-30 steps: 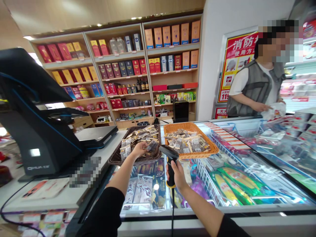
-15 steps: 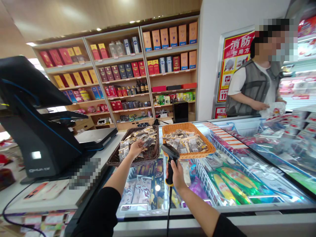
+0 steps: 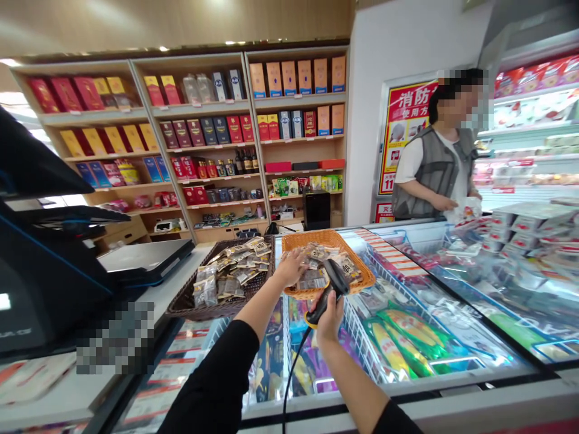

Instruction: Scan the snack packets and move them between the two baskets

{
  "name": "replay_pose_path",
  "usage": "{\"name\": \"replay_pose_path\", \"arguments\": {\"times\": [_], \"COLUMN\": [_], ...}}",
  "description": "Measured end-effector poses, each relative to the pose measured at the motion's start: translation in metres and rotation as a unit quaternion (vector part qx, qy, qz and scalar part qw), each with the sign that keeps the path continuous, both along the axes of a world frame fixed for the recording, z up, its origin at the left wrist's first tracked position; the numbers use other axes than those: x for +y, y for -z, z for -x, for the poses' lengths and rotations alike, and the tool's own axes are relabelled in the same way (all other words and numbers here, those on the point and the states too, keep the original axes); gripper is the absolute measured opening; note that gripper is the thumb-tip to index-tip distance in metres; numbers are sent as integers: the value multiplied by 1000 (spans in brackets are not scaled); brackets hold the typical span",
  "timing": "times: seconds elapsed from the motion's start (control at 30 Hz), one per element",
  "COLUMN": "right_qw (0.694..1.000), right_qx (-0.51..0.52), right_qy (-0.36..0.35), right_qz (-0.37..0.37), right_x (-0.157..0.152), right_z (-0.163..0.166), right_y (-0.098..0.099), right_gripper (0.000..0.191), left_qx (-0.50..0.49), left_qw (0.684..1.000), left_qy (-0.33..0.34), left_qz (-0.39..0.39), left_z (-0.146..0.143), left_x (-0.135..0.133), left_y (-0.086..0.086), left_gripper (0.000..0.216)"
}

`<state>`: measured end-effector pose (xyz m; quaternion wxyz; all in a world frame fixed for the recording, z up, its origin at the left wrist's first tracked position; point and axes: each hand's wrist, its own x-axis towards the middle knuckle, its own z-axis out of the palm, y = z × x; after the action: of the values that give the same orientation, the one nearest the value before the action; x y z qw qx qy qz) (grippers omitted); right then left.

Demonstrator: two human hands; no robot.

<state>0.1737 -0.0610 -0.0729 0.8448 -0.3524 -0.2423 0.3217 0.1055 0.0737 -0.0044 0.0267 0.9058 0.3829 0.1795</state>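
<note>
My right hand [image 3: 330, 318] is wrapped round the handle of a black and yellow barcode scanner [image 3: 335, 278], its head tilted over the front of the orange wicker basket [image 3: 368, 278]. A black cable runs down from the scanner. My left hand [image 3: 292, 267] lies over the left side of that basket, fingers stretched out on the small snack packets [image 3: 316, 278] inside; its fingertips are partly hard to make out. To its left stands a dark brown wicker basket [image 3: 181, 301] holding a pile of similar small packets [image 3: 235, 268].
Both baskets rest on a glass-topped chest freezer [image 3: 456, 307] with bagged goods inside. At left are a black checkout terminal [image 3: 40, 265] and a flat scale [image 3: 147, 256]. Behind are shelves of boxes [image 3: 217, 129]. A person [image 3: 434, 163] at right holds a plastic bag.
My left hand has moved right, from the brown basket to the orange one. The scanner has tilted and come over the orange basket's front. The view has turned slightly right.
</note>
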Motion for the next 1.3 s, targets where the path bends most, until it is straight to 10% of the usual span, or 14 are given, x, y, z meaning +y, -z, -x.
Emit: {"name": "replay_pose_path", "arguments": {"times": [0.23,0.33,0.6,0.73,0.9,1.03,1.2,1.3], "right_qw": [997,992,987,987,983,982,984,984], "right_qx": [-34,-49,-67,-78,-112,-124,-118,-121], "right_qy": [-68,-116,-147,-142,-142,-143,-133,-133], "right_qz": [2,6,9,9,9,8,13,17], "right_x": [-5,-9,-13,-12,-14,-14,-13,-12], "right_z": [20,29,29,28,27,24,24,24], "right_y": [1,2,8,10,13,15,16,17], "right_gripper": [32,33,33,33,31,31,33,33], "left_qx": [63,68,63,-93,-306,-478,-668,-673], "left_qw": [934,918,930,961,923,829,596,565], "left_qy": [-345,-380,-359,-245,-193,-149,-163,-132], "left_qz": [70,93,47,85,131,250,414,460], "left_z": [120,161,157,160,159,158,167,171], "left_x": [21,25,20,13,9,9,8,6], "left_y": [-15,-1,16,10,10,9,2,-1], "left_gripper": [34,45,64,39,44,48,21,22]}}
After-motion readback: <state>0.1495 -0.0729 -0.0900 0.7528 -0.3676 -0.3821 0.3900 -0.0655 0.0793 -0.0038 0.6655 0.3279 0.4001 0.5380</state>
